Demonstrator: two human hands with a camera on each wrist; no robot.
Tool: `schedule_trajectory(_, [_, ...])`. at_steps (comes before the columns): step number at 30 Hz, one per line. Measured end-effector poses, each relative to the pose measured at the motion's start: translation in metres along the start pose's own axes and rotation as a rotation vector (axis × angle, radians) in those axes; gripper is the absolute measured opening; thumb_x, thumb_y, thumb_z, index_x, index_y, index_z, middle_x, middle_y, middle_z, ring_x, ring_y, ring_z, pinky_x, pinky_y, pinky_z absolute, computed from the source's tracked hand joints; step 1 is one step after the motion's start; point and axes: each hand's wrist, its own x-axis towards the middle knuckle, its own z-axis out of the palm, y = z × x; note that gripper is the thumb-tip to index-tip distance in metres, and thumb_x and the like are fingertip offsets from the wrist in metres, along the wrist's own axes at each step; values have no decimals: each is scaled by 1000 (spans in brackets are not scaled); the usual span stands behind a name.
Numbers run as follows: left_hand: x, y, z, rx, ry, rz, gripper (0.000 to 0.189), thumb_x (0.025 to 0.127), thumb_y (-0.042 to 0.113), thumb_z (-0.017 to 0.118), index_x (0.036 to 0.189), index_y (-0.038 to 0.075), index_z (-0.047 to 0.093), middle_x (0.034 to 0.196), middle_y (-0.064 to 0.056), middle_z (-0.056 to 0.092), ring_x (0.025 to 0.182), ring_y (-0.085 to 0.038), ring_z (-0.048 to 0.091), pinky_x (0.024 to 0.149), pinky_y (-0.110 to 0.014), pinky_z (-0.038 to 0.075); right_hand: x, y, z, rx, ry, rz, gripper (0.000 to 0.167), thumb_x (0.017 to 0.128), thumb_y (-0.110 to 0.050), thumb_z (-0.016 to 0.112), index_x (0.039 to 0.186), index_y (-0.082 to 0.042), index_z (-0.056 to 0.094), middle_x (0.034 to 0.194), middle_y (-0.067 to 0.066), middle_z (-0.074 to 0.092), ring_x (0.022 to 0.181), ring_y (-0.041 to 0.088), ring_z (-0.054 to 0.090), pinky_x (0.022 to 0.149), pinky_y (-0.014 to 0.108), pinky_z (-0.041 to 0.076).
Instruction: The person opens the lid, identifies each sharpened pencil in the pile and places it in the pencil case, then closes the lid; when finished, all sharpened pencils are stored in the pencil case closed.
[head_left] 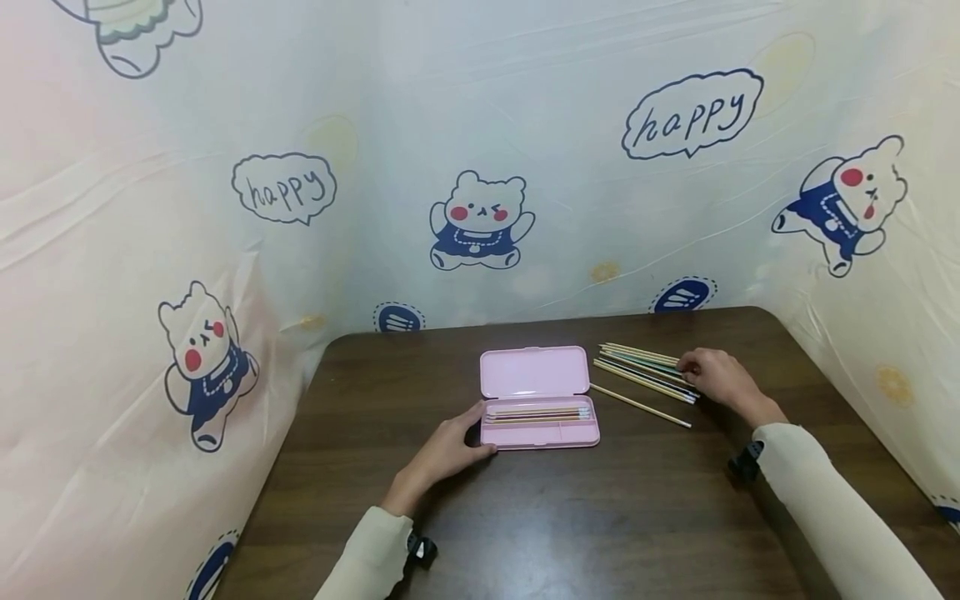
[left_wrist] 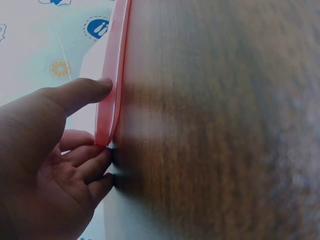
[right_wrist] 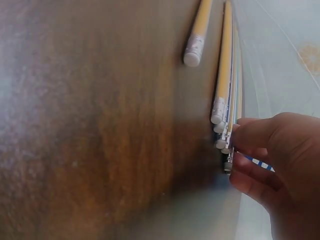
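At the right hand (head_left: 717,377), pencils (right_wrist: 224,65) (several).

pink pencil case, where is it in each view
Head: the open pink pencil case lies just right of centre, in the lower half.
Left wrist: left of centre, its side wall running down from the top edge.
Right wrist: not in it.
Shared landmark: brown wood-grain tabletop.

a pale printed cloth (head_left: 487,92) hangs across the upper frame, with winking bears (head_left: 480,221) and "happy" speech bubbles (head_left: 693,114); below, a dark wood-grain surface (head_left: 652,492) carries a soft glare (head_left: 525,542) at lower centre.
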Motion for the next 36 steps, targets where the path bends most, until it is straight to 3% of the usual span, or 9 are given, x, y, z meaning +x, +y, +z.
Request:
schedule_trajectory(14, [1,2,0,11,-3,-17,83,99,37,76,167,10,35,174,-11,33,159,-32,38,127,-53,36,-3,-1,3,-11,35,-48,15,98,-7,72,108,1,79,100,16,73,91,32,69,83,59,59])
schedule_trajectory(19, [1,2,0,17,-2,-15,84,99,38,76,167,10,35,174,-10,34,159,-31,38,127,-52,37,-6,-6,-1,24,44,-30,16,99,-6,69,111,2,78,104,19,74,90,31,69,81,57,59])
schedule_trajectory(26, [2,1,0,14,0,-16,84,99,39,76,167,10,36,174,-10,34,159,-32,39,127,-53,37,-9,-11,-8,53,120,-63,15,100,-2,69,109,2,80,106,24,80,93,38,75,81,58,60])
schedule_trajectory(36, [1,1,0,10,-2,-17,85,99,40,76,167,11,35,174,-10,33,159,-32,38,127,-53,36,-11,-20,-21,112,189,-80,18,100,3,67,108,1,82,101,20,82,88,34,77,71,48,61])
